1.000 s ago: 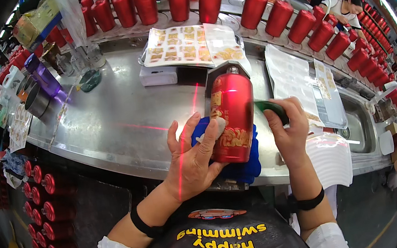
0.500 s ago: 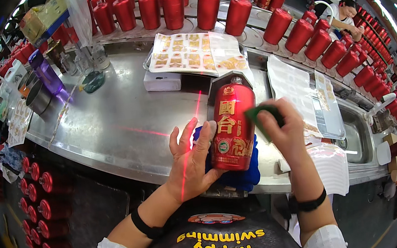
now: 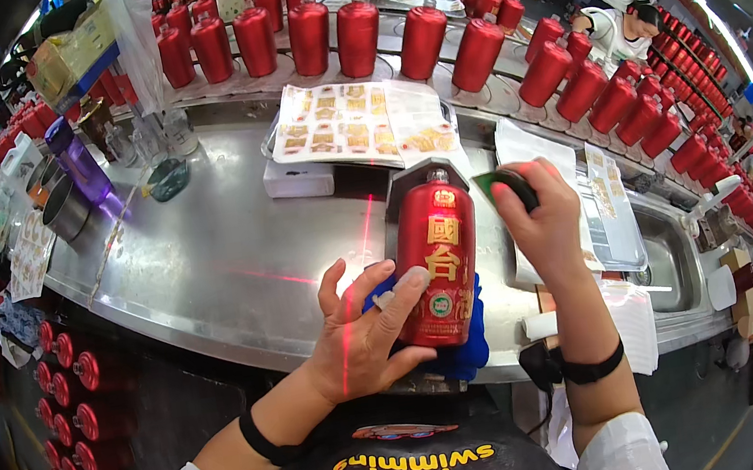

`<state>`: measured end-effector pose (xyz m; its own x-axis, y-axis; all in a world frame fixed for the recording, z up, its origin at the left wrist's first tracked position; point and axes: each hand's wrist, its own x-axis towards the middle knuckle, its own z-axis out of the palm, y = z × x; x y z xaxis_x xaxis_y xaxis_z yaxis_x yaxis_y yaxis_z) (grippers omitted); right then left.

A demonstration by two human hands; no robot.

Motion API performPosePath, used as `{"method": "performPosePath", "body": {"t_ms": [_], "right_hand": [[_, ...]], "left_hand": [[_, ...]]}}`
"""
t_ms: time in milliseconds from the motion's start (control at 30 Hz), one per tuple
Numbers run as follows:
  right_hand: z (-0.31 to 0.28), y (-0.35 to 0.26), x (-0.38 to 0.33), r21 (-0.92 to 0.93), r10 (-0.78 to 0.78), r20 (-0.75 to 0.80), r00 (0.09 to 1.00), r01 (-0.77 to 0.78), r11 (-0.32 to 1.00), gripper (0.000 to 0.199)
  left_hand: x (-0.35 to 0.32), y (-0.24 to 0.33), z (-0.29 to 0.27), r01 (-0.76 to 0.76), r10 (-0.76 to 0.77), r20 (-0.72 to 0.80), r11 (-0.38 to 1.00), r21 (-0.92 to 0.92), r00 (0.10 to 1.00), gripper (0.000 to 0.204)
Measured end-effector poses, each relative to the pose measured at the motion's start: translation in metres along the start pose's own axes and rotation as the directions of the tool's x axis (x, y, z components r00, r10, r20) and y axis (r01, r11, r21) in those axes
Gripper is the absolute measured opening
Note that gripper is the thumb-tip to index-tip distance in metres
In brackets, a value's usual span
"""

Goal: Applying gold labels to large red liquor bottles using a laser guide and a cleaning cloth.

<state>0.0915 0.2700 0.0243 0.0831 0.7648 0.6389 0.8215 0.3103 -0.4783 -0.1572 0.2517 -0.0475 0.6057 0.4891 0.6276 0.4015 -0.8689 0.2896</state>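
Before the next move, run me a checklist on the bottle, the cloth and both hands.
1. Left hand grips the red bottle: ok, fingers wrap its lower side.
2. Bottle rests on the blue cloth: ok, cloth shows under its base.
3. Bottle's label faces the camera: ok, gold characters in plain view.
4. Right hand holds the green and black tool: ok, held beside the bottle's neck.
5. Tool touches the bottle: cannot tell, the gap is too small to judge.
6. Sticker sheets on the table within reach: ok, just behind the bottle.
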Motion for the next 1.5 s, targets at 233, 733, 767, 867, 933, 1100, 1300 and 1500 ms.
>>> {"method": "performPosePath", "body": {"t_ms": [233,733,767,867,933,1100,1300,1500], "right_hand": [[-0.008,0.013,-0.04,0.564,0.456,0.237,0.858,-0.504,0.654,0.017],[-0.019,0.02,-0.06,0.451,0.308,0.181,0.934,-0.358,0.818,0.013],[-0.021,0.021,-0.063,0.489,0.373,0.204,0.905,-0.425,0.762,0.013],[-0.025,0.027,-0.073,0.53,0.45,0.234,0.862,-0.501,0.684,0.013],[-0.026,0.027,-0.074,0.501,0.371,0.232,0.899,-0.438,0.747,0.014],[-0.017,0.005,-0.045,0.469,0.212,0.429,0.878,-0.417,0.778,0.015],[-0.009,-0.028,-0.03,0.184,-0.403,0.18,0.897,0.372,0.91,0.023],[-0.015,-0.031,-0.052,0.247,0.17,0.182,0.968,-0.213,0.945,0.026]], "left_hand": [[0.044,-0.042,0.005,-0.064,0.075,0.216,0.996,-0.06,0.973,0.073],[0.077,-0.047,0.009,-0.312,0.324,0.177,0.945,-0.092,0.929,0.047],[0.07,-0.038,0.011,-0.342,0.347,0.149,0.938,-0.061,0.926,0.046],[0.057,-0.022,0.008,-0.339,0.34,0.217,0.94,-0.044,0.915,0.051],[0.051,-0.013,0.005,-0.334,0.335,0.208,0.942,-0.039,0.919,0.05],[0.022,0.002,0.001,0.01,0.013,0.15,0.989,-0.15,0.989,0.072],[-0.008,0.006,0.011,0.241,-0.241,0.133,0.97,0.012,0.962,0.091],[-0.005,0.007,0.018,0.283,-0.279,0.06,0.957,-0.07,0.958,0.094]]}}
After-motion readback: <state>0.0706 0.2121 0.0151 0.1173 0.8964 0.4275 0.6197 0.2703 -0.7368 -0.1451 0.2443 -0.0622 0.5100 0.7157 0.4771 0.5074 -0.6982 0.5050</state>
